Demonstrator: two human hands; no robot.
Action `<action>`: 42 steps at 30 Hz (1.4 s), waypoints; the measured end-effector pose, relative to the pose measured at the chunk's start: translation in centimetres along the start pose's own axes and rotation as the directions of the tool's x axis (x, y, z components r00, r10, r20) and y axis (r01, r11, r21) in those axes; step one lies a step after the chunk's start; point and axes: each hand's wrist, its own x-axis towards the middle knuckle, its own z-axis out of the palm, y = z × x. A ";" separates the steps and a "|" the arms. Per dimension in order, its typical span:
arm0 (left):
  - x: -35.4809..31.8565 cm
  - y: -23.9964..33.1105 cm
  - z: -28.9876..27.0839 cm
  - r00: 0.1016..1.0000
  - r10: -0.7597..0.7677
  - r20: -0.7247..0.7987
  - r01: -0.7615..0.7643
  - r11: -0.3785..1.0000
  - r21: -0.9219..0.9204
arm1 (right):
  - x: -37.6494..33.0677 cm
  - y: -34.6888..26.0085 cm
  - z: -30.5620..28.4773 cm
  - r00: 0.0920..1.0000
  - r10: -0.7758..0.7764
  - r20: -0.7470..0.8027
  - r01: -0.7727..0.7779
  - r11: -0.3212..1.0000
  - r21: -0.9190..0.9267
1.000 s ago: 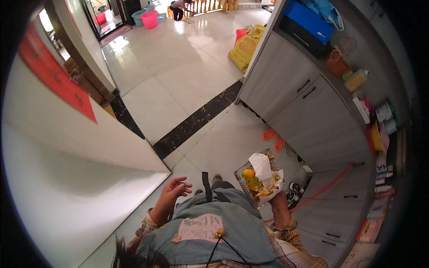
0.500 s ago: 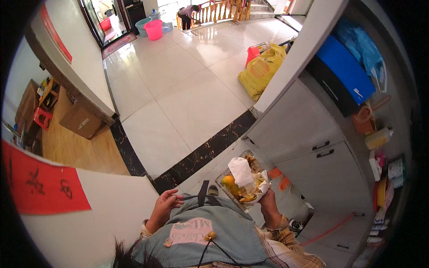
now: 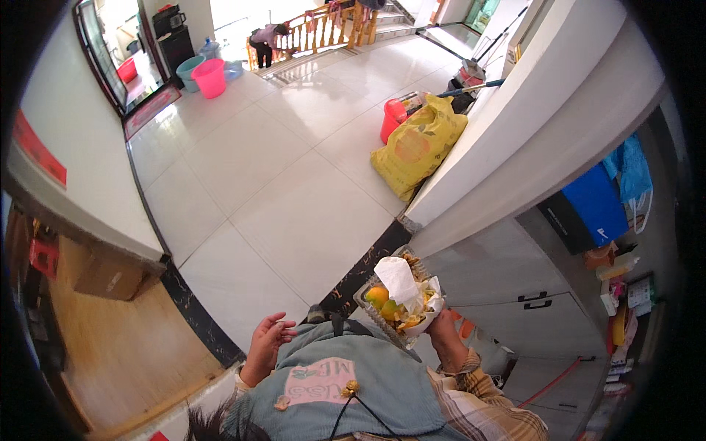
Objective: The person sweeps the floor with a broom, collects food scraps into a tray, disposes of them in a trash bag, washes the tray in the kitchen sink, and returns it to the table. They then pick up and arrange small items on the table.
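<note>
My right hand (image 3: 446, 339) grips the right edge of a clear plastic container (image 3: 365, 303), held in front of my waist. An orange fruit (image 3: 377, 296) lies at its left side, next to a crumpled white tissue (image 3: 397, 282). Peels and scraps (image 3: 412, 317) fill the remaining part, with more white paper near my fingers. My left hand (image 3: 269, 344) is raised at the left of my blue-grey apron (image 3: 309, 367), fingers apart and holding nothing. Part of the right hand's grip is hidden by the container.
A black stone strip (image 3: 360, 275) crosses the doorway onto pale floor tiles (image 3: 294, 198). A yellow bag (image 3: 415, 151) stands by the right wall beside a red bucket (image 3: 391, 121). Grey cabinets (image 3: 493, 316) flank my right. Far off, a person (image 3: 265, 45) bends by a wooden railing (image 3: 323, 33).
I have moved forward toward the stone strip, and the view has turned slightly right. The container stays in my right hand; my left hand keeps its pose.
</note>
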 end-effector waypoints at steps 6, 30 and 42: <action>8.6 6.4 1.6 0.994 -0.039 0.099 0.028 0.994 0.110 | 5.7 -1.1 3.3 0.998 -0.001 -0.057 0.004 0.999 0.051; 32.1 24.8 0.2 0.992 -0.112 0.057 0.114 0.993 -0.030 | 29.6 -18.4 24.0 0.990 -0.117 0.075 0.119 0.992 -0.033; 53.5 37.4 3.7 0.977 -0.190 0.097 0.192 0.981 -0.002 | 41.1 -27.9 28.3 0.985 -0.041 -0.165 0.052 0.997 0.064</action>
